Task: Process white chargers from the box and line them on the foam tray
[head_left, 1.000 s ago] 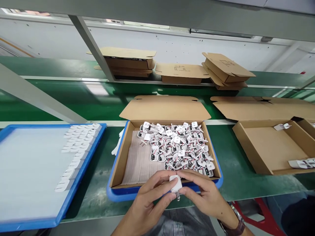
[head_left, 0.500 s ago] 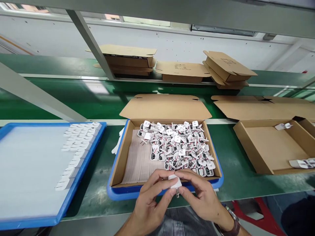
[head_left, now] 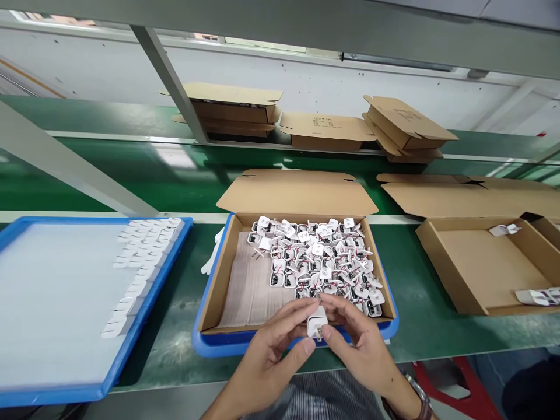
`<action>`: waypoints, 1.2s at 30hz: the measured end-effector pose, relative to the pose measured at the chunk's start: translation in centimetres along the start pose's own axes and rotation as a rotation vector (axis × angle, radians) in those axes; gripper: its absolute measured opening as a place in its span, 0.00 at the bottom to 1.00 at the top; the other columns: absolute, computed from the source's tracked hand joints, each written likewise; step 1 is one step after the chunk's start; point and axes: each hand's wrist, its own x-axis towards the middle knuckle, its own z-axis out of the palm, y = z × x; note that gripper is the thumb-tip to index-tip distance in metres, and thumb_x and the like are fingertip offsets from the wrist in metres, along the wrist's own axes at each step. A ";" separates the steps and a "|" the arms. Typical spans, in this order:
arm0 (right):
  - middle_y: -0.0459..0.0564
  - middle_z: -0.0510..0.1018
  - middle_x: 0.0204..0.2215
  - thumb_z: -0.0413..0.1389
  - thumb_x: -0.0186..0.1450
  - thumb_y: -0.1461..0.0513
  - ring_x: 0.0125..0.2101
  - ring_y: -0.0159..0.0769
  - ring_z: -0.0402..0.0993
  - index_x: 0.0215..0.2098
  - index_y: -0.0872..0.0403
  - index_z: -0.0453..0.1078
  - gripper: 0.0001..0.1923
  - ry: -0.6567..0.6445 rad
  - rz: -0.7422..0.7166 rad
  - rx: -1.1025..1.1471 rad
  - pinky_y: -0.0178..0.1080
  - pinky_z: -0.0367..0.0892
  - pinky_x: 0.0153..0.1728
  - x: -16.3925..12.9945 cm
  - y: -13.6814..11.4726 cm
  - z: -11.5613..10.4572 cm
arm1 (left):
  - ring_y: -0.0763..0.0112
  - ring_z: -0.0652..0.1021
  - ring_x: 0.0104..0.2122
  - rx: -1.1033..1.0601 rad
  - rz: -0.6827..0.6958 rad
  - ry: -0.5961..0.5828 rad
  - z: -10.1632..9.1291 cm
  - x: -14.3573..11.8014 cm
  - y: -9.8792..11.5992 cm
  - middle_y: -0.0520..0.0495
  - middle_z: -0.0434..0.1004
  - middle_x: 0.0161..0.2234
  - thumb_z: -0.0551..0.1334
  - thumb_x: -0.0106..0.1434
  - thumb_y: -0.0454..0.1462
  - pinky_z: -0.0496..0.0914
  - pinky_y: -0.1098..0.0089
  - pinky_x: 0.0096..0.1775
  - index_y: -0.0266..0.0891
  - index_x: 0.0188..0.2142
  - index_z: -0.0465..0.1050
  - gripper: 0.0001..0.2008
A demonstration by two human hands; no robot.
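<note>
Currently held one white plug [head_left: 317, 322] between both hands: left hand [head_left: 266, 359] and right hand [head_left: 356, 347] together, fingertips pinched on it from either side, prongs toward the near side. Sat just over the near edge of the open cardboard box [head_left: 223, 274], itself in a blue tray [head_left: 210, 345]. Box packed on the right with a heap of plug parts [head_left: 319, 262]. Left: second blue tray [head_left: 144, 309] with a row of white covers [head_left: 135, 262]. Right: another open box [head_left: 441, 262]. Far side: stacked flat boxes [head_left: 324, 129].
</note>
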 end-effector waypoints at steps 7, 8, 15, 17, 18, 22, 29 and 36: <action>0.48 0.79 0.59 0.61 0.72 0.57 0.55 0.38 0.80 0.62 0.38 0.70 0.21 -0.042 -0.084 0.037 0.44 0.76 0.59 0.0 -0.5 0.2 | 0.59 0.81 0.53 0.092 0.148 0.091 0.4 0.4 0.0 0.41 0.78 0.57 0.63 0.72 0.35 0.81 0.64 0.48 0.51 0.56 0.81 0.16; 0.48 0.79 0.59 0.61 0.72 0.58 0.56 0.38 0.79 0.62 0.38 0.70 0.21 -0.050 -0.085 0.042 0.43 0.77 0.58 -0.1 -0.6 0.2 | 0.60 0.81 0.53 0.109 0.166 0.091 0.5 0.4 0.1 0.41 0.78 0.57 0.63 0.72 0.34 0.81 0.65 0.49 0.52 0.56 0.81 0.16; 0.47 0.81 0.55 0.61 0.72 0.60 0.54 0.36 0.81 0.60 0.39 0.72 0.19 -0.027 -0.130 0.047 0.41 0.77 0.58 -0.2 -0.5 0.1 | 0.63 0.80 0.54 0.173 0.283 0.082 0.9 0.2 0.0 0.42 0.78 0.54 0.61 0.71 0.28 0.78 0.65 0.54 0.51 0.57 0.79 0.20; 0.48 0.81 0.55 0.62 0.71 0.60 0.54 0.37 0.81 0.60 0.40 0.72 0.20 -0.025 -0.133 0.057 0.42 0.78 0.57 -0.1 -0.3 0.1 | 0.63 0.80 0.54 0.164 0.296 0.089 1.0 0.2 -0.4 0.41 0.78 0.55 0.61 0.71 0.28 0.78 0.64 0.54 0.50 0.56 0.79 0.20; 0.49 0.81 0.56 0.63 0.71 0.60 0.54 0.37 0.81 0.61 0.40 0.71 0.21 -0.031 -0.119 0.064 0.43 0.79 0.57 -0.1 -0.2 0.1 | 0.62 0.80 0.55 0.154 0.292 0.096 1.0 0.1 -0.6 0.41 0.78 0.55 0.61 0.71 0.28 0.78 0.64 0.54 0.50 0.56 0.79 0.20; 0.50 0.81 0.57 0.64 0.70 0.57 0.56 0.40 0.80 0.66 0.39 0.66 0.28 -0.079 -0.024 0.035 0.46 0.78 0.57 0.2 -0.1 -0.3 | 0.61 0.81 0.53 0.052 0.250 0.128 1.0 0.3 -1.1 0.40 0.78 0.54 0.62 0.72 0.30 0.80 0.66 0.49 0.49 0.53 0.81 0.16; 0.48 0.76 0.63 0.62 0.71 0.58 0.59 0.40 0.78 0.67 0.34 0.64 0.29 -0.170 -0.047 0.032 0.50 0.75 0.61 0.1 0.2 -0.9 | 0.60 0.82 0.51 -0.058 0.105 0.124 0.3 0.5 -0.7 0.40 0.81 0.53 0.64 0.72 0.36 0.81 0.68 0.45 0.48 0.50 0.83 0.11; 0.47 0.76 0.64 0.62 0.71 0.58 0.59 0.40 0.78 0.66 0.33 0.66 0.27 -0.146 -0.059 0.068 0.48 0.76 0.60 0.1 0.2 -0.7 | 0.56 0.80 0.56 -0.043 0.090 0.115 0.0 0.2 -0.6 0.40 0.80 0.56 0.63 0.73 0.37 0.80 0.64 0.51 0.49 0.53 0.82 0.13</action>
